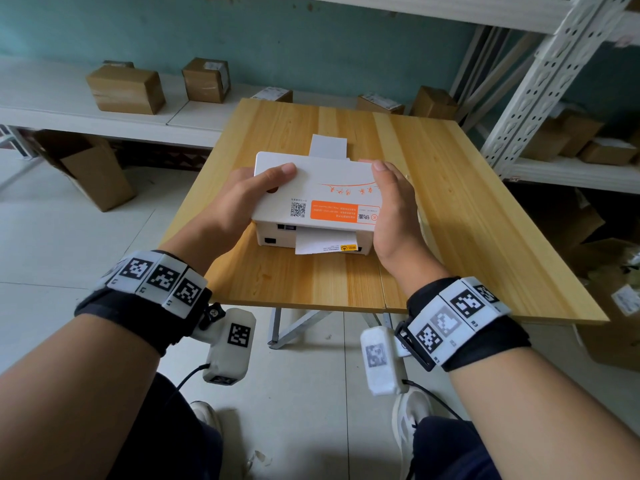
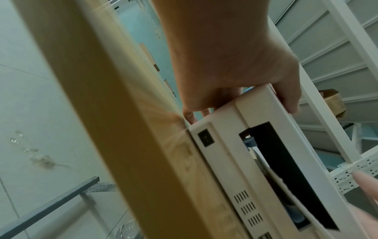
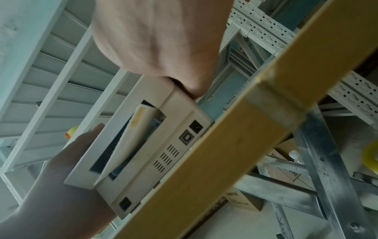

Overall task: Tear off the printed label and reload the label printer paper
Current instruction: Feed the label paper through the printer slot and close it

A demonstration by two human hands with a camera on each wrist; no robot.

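Our left hand (image 1: 239,199) clasps the left side of the label printer (image 1: 317,195), thumb laid flat across the lid and fingers curled round the side beneath. Our right hand (image 1: 393,209) grips the right side the same way, thumb on top near the far corner. The printer sits in the middle of the wooden table (image 1: 450,202), its back end toward us. It is a smooth white plastic box with rounded corners; the lid carries an orange panel (image 1: 334,209) with small white characters we cannot read, a black QR code (image 1: 298,209) beside it, and faint orange script further up. A white paper sheet (image 1: 325,241) hangs from the near slot, bearing fine print and a small yellow mark. Another white strip (image 1: 328,145) sticks out at the far end. The table is pale pine with straight grain. Behind it, brown cardboard boxes (image 1: 126,88) stand on a white shelf (image 1: 52,98), and perforated white metal racking (image 1: 540,81) rises on the right.
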